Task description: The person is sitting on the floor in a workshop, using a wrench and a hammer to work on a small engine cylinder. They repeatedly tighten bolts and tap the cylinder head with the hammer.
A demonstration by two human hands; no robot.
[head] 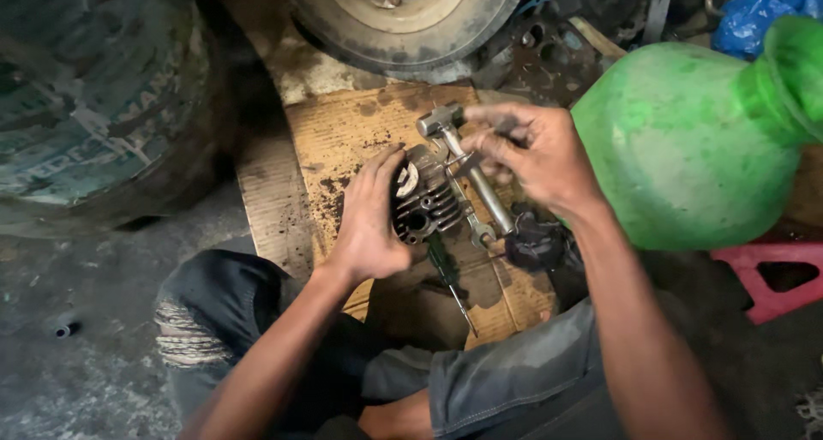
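Observation:
My left hand (370, 221) grips a dark finned metal engine part (424, 202), holding it on its side on a sheet of cardboard (343, 131). My right hand (533, 153) hovers just above and to the right of it, fingers pinched on a small thin metal piece that I cannot make out clearly. A metal hammer (467, 161) lies right behind the engine part, its head toward the top. A spanner (473, 221) lies beside the hammer handle. A green-handled screwdriver (447, 277) rests below the engine part.
A large green plastic jar (694, 140) stands at the right, close to my right forearm. A tyre (94, 106) fills the left, and a wheel (403, 16) is at the top. A red plastic stool (771, 273) sits at lower right. A dark rag (536, 239) lies on the cardboard.

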